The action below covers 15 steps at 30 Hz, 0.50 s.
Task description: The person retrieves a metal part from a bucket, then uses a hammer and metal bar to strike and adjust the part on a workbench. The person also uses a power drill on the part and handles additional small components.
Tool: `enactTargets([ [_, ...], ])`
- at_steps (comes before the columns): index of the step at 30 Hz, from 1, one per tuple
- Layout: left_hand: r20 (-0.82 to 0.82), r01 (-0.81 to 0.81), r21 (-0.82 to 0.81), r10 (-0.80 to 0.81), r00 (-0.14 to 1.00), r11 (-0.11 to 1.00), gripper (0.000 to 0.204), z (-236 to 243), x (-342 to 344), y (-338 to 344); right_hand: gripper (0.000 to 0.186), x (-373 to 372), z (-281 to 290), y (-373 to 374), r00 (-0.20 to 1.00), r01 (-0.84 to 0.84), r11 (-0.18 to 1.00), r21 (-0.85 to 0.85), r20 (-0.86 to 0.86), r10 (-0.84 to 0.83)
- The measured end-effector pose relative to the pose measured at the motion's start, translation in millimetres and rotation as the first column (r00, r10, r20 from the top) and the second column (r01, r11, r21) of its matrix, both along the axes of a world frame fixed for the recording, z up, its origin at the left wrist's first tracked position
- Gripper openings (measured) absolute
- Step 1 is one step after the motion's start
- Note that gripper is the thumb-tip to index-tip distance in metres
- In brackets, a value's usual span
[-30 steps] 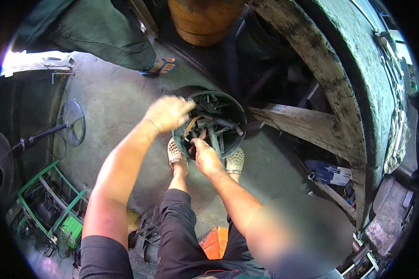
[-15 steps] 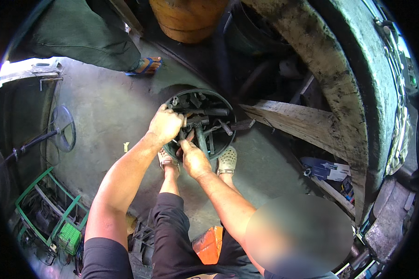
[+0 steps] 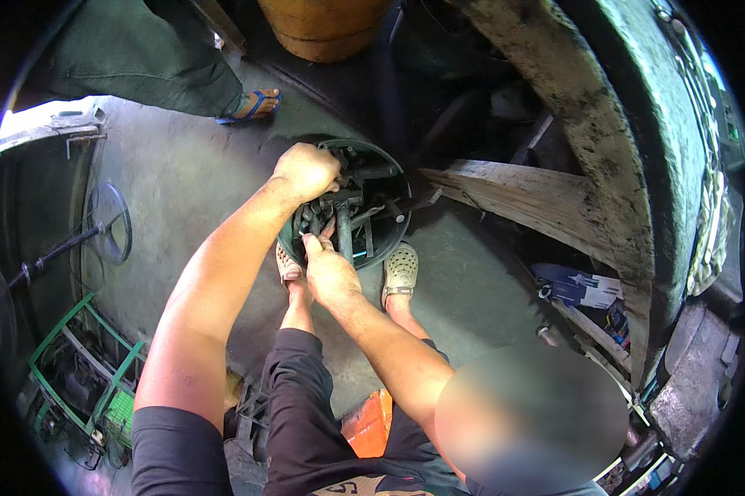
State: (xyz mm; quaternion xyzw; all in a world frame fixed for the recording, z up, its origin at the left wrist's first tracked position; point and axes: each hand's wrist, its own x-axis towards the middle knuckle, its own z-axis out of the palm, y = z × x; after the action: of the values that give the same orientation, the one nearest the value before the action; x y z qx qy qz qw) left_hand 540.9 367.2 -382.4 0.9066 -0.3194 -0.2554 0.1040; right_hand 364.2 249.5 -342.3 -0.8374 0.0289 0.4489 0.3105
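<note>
Bends both arms toward a round dark bucket (image 3: 399, 169) full of loose metal tools, set on the floor just beyond a pair of pale clogs (image 3: 400, 269), probably for close reach by both hands. Holds left hand (image 3: 306, 172) curled into a fist at the far-left rim, fingers turned inward; cannot tell from this angle whether around something or merely closed. Sets right hand (image 3: 329, 269) over the near-left rim, thumb and fingertips drawn narrow among the contents; cannot tell of anything pinched there. Has a hammer (image 3: 344, 231) lying on top, right of both hands, head to the far side and handle pointing near, seemingly propped by the crowded pieces beneath. Shows a bar-shaped piece (image 3: 426, 200) poking over the right rim, perhaps too long to fit inside. Has a weathered wooden beam (image 3: 538, 207) farther right, well apart from both hands.
</note>
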Motion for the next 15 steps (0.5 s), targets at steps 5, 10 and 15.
enactTargets([
  [5, -0.016, -0.046, 0.083, 0.047, 0.999, 0.996, 0.034, 5.1, -9.1, 6.2, 0.072, -5.7, -3.8, -3.0, 0.999, 0.014, 1.0, 0.022, 0.033, -0.015],
  [10, 0.021, -0.428, -0.039, 0.429, 0.903, 0.903, 0.055, 19.5, -92.6, 48.0, 0.08, -3.0, 9.9, 2.3, 0.999, 0.037, 0.997, 0.069, -0.029, -0.035],
  [15, -0.239, -0.87, -0.034, 0.841, 0.485, 0.492, 0.074, 103.3, -249.4, 37.7, 0.078, -33.3, 0.2, -42.2, 0.942, 0.207, 0.925, 0.317, 0.19, -0.276],
])
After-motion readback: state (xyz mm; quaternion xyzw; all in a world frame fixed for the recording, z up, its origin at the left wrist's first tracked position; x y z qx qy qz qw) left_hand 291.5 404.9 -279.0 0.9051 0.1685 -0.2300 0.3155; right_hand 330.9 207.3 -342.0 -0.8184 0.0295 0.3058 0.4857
